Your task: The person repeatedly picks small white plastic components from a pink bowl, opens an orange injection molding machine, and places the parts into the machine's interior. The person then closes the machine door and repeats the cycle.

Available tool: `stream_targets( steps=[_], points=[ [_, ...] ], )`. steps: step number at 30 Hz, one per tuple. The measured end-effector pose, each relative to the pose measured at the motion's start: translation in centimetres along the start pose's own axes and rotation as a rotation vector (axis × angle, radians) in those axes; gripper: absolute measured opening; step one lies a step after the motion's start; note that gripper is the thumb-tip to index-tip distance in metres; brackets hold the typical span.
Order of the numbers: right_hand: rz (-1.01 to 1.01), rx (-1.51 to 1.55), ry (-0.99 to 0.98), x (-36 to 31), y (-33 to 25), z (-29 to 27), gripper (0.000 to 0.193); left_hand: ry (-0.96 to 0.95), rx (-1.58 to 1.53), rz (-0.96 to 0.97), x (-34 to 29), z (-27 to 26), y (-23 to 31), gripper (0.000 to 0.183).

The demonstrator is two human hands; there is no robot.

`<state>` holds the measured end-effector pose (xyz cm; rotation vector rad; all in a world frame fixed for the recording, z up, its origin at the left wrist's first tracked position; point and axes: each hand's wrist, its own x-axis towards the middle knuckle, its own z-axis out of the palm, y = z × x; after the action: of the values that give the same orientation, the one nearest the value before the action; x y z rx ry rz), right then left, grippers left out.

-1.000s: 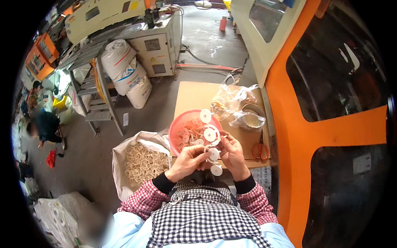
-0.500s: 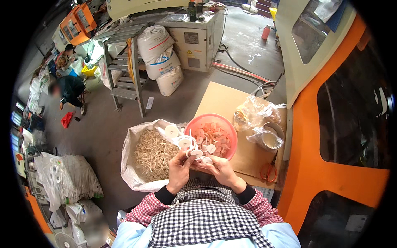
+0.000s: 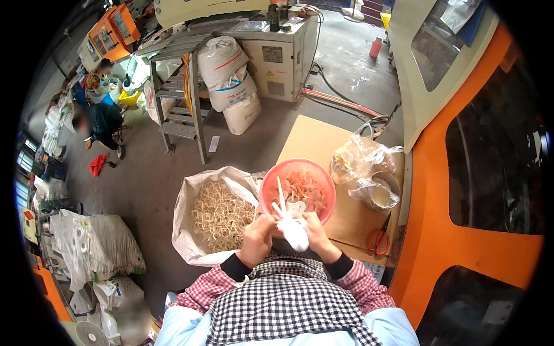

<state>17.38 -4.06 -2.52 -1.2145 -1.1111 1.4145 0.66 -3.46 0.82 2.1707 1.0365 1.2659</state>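
Observation:
My left hand (image 3: 257,237) and my right hand (image 3: 317,236) meet in front of the pink basin (image 3: 330,202), fingers closed. Between them is a white plastic moulding (image 3: 294,230) with round discs and a long thin spike that points up and away. Each hand pinches one side of it; the fingertips are partly hidden. Inside the basin lies a heap of thin disc-shaped plastic pieces (image 3: 307,187), tinted pink by its wall. Left of it, an open white woven sack (image 3: 183,230) holds many curly off-white plastic scraps (image 3: 222,214).
The basin stands on a cardboard sheet (image 3: 300,138). On its right are clear plastic bags (image 3: 355,155), a roll of tape (image 3: 385,190) and red-handled scissors (image 3: 378,241). An orange machine (image 3: 424,230) borders the right side. Metal steps (image 3: 179,109) and stacked sacks (image 3: 231,86) stand beyond; two people crouch far left.
The moulding has turned in my hands: its discs, earlier spread out facing up, now bunch together and tip toward me. The view has shifted slightly.

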Motion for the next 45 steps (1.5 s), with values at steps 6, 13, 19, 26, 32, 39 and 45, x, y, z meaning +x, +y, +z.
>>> stream_targets(
  steps=[6,13,19,26,32,39,45],
  points=[
    [-0.281,-0.757,0.302,5.7,-0.8,-1.3,0.037,-0.017,-0.253,-0.419,1.0,0.3,-1.0,0.011],
    [-0.312,-0.336,-0.115,3.8,-4.5,-0.4,0.021,-0.029,-0.726,-0.659,1.9,0.0,-2.4,0.012],
    [-0.573,-0.543,-0.143,3.5,-5.5,0.7,0.02,-0.06,-0.667,-0.61,1.7,-0.4,-2.7,0.016],
    [-0.498,-0.524,-0.281,2.5,-7.1,-0.3,0.038,-0.311,-0.95,-0.717,2.8,-3.0,-2.4,0.022],
    [-0.664,-0.7,-0.275,2.9,-7.2,-0.6,0.034,-0.393,-1.1,-0.773,2.7,-3.3,-2.6,0.021],
    [-0.883,-0.706,-0.011,2.2,-6.2,1.3,0.016,-0.133,-0.639,-0.616,2.4,-2.3,-2.1,0.02],
    [0.026,0.204,-0.141,1.5,-5.5,1.3,0.004,0.001,-0.665,-0.617,1.6,-0.7,-2.1,0.018]
  ],
)
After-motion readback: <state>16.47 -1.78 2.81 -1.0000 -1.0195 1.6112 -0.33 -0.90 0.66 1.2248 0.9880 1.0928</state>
